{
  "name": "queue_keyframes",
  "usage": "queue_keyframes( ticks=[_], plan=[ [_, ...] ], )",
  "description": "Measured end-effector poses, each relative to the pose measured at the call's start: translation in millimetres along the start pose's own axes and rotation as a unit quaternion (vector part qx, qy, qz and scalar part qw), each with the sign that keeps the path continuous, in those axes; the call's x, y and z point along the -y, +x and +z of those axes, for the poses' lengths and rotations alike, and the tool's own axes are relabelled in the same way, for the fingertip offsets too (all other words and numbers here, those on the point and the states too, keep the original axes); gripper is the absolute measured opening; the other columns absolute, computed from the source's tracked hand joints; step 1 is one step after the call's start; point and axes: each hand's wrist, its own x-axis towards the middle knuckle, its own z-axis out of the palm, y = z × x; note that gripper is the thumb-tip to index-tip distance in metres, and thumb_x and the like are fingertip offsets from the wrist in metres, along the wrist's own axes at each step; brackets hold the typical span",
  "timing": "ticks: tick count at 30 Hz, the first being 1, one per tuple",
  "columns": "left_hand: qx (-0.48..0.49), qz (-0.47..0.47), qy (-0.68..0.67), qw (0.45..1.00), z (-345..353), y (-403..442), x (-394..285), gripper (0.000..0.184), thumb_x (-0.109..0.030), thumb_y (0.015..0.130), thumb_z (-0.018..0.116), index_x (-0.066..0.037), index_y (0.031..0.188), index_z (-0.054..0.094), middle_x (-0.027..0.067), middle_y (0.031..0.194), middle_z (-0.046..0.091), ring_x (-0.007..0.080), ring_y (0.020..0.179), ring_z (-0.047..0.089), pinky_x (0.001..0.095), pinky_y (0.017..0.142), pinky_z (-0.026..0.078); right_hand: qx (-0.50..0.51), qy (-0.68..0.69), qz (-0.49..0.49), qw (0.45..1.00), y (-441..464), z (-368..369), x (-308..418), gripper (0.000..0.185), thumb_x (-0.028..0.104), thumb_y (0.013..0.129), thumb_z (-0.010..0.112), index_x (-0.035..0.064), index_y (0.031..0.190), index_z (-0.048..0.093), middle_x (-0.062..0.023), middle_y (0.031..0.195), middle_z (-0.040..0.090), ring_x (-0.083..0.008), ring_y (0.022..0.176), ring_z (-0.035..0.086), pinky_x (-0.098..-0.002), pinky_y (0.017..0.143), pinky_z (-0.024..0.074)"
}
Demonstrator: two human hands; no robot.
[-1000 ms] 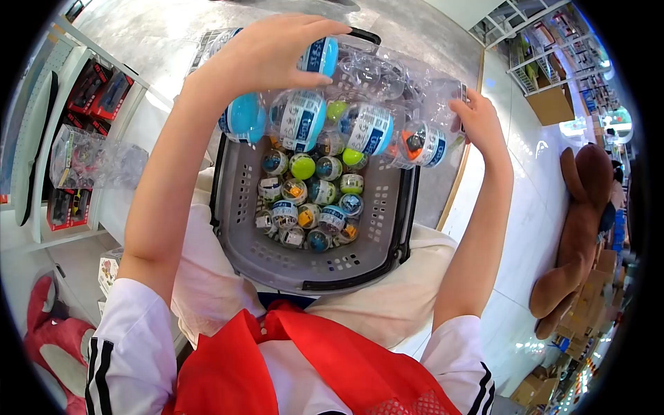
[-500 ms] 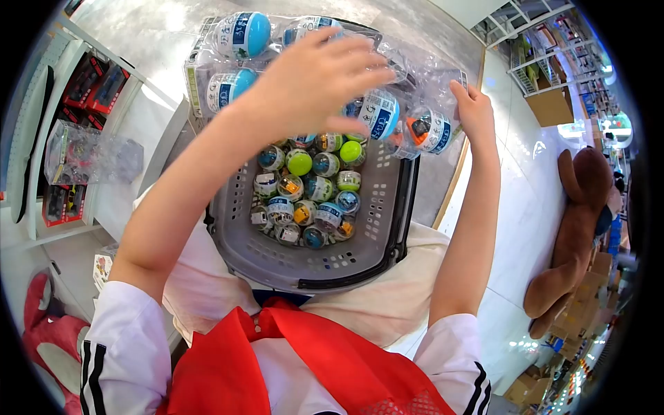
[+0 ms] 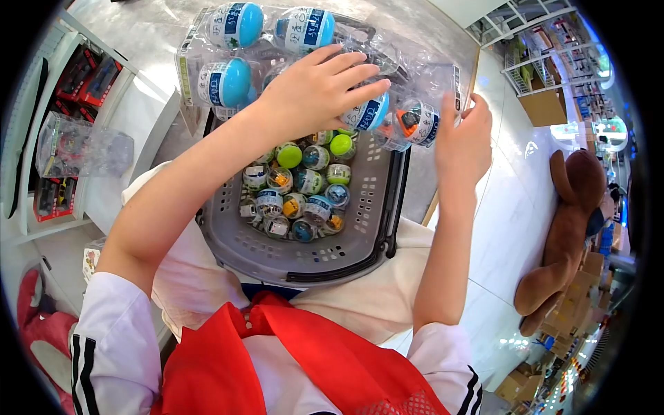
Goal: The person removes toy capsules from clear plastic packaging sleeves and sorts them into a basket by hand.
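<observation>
A clear plastic tray (image 3: pixel 377 52) with rounded cups lies across the far end of a grey basket (image 3: pixel 277 259). It holds several large blue-and-clear capsules (image 3: pixel 235 81) with printed labels, and one with an orange item (image 3: pixel 418 123) at its right. Over the middle of the tray, my left hand (image 3: pixel 321 90) is spread, fingers apart, resting on or just above a capsule. At the tray's right edge my right hand (image 3: pixel 465 135) has its thumb and fingers around the plastic rim. Smaller capsules (image 3: pixel 304 181), some green-topped, lie in the basket.
Shelves with red boxed toys (image 3: pixel 97 83) stand at the left, with another clear plastic tray (image 3: pixel 79 146) beside them. A pink plush (image 3: pixel 52 332) is at the lower left. On the right are a brown plush (image 3: pixel 567 235), cardboard boxes and a white rack (image 3: pixel 546 41).
My left hand has moved off the blue capsule at the upper left and over to the tray's middle, its fingers spreading. More blue capsules show. My right hand has stayed at the tray's right edge.
</observation>
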Motion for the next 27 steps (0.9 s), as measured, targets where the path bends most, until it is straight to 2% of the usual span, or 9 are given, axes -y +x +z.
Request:
queue_keyframes(
  ticks=[2,3,6,7,13,16,19,22,27],
  plan=[
    [-0.008,-0.002,-0.008,1.0,1.7,1.1,3.3,0.086,-0.025,0.051,0.08,-0.017,0.128,0.043,0.0005,0.124,0.05,0.019,0.116,0.046,0.0374,0.102,0.035,-0.02,-0.008,-0.05,0.999,-21.9,1.4,6.9,0.056,0.039,0.083,0.059,0.0003,0.12,0.043,-0.0178,0.106,0.049,-0.0325,0.092,0.056,-0.0384,0.075,0.0473],
    [-0.011,-0.004,-0.011,1.0,3.1,2.3,5.3,0.086,-0.025,0.051,0.08,-0.016,0.128,0.043,0.0006,0.123,0.05,0.0192,0.115,0.047,0.0373,0.101,0.036,-0.009,-0.017,-0.042,0.999,-26.7,3.7,11.7,0.061,0.034,0.078,0.066,-0.0009,0.121,0.04,-0.019,0.109,0.043,-0.0339,0.097,0.053,-0.0394,0.075,0.0472],
    [-0.024,0.0,-0.016,1.0,5.5,4.5,8.6,0.086,-0.024,0.049,0.08,-0.013,0.127,0.044,0.0013,0.121,0.052,0.0198,0.113,0.048,0.0368,0.1,0.036,-0.022,-0.026,-0.125,0.992,-33.2,23.0,11.2,0.065,0.035,0.075,0.069,-0.0019,0.12,0.04,-0.0194,0.111,0.043,-0.0333,0.095,0.054,-0.0404,0.075,0.047],
    [-0.028,-0.001,-0.016,0.999,6.3,4.8,9.1,0.086,-0.023,0.049,0.08,-0.013,0.126,0.044,0.0013,0.121,0.052,0.0197,0.113,0.048,0.0368,0.1,0.037,-0.046,-0.042,-0.152,0.986,-33.8,28.5,10.5,0.07,0.035,0.073,0.071,-0.0027,0.122,0.037,-0.0192,0.108,0.044,-0.0334,0.093,0.056,-0.0403,0.071,0.0479],
    [-0.031,-0.008,-0.038,0.999,5.1,5.2,7.9,0.083,-0.022,0.048,0.081,-0.012,0.123,0.047,0.0019,0.119,0.053,0.0201,0.111,0.049,0.0372,0.099,0.038,0.098,-0.098,-0.024,0.99,-30.5,18.2,22.2,0.085,0.042,0.071,0.071,-0.0026,0.128,0.028,-0.0185,0.1,0.052,-0.0327,0.078,0.062,-0.041,0.065,0.0499],
    [-0.034,-0.007,-0.048,0.998,5.7,6.1,9.4,0.083,-0.022,0.047,0.081,-0.012,0.122,0.048,0.0021,0.118,0.054,0.0202,0.11,0.05,0.0371,0.099,0.038,0.133,-0.072,-0.002,0.988,-23.3,13.3,23.3,0.089,0.045,0.069,0.07,-0.0014,0.13,0.025,-0.0197,0.102,0.055,-0.0336,0.078,0.062,-0.0422,0.065,0.05],
    [-0.033,-0.007,-0.049,0.998,5.2,8.6,11.6,0.083,-0.022,0.046,0.081,-0.012,0.122,0.048,0.0022,0.117,0.054,0.0203,0.11,0.05,0.0368,0.098,0.038,0.132,-0.033,-0.004,0.991,-17.8,16.6,17.1,0.091,0.044,0.068,0.071,0.0001,0.132,0.024,-0.0227,0.107,0.055,-0.0357,0.08,0.062,-0.0431,0.065,0.0498],
    [-0.033,-0.005,-0.051,0.998,4.5,9.6,12.4,0.082,-0.021,0.047,0.081,-0.011,0.121,0.048,0.0024,0.117,0.054,0.0203,0.11,0.049,0.0362,0.098,0.038,0.08,-0.008,-0.039,0.996,-16.9,24.1,10.2,0.09,0.044,0.067,0.071,0.0015,0.131,0.025,-0.0224,0.101,0.059,-0.0372,0.078,0.062,-0.043,0.066,0.0495],
    [-0.026,-0.002,-0.037,0.999,5.7,11.4,14.0,0.082,-0.022,0.047,0.081,-0.011,0.122,0.048,0.0024,0.117,0.053,0.0199,0.11,0.049,0.0352,0.097,0.038,0.062,0.005,-0.052,0.997,-12.8,28.0,5.4,0.089,0.045,0.065,0.073,0.0025,0.129,0.028,-0.0202,0.087,0.063,-0.037,0.077,0.063,-0.0421,0.066,0.0491]
  ],
)
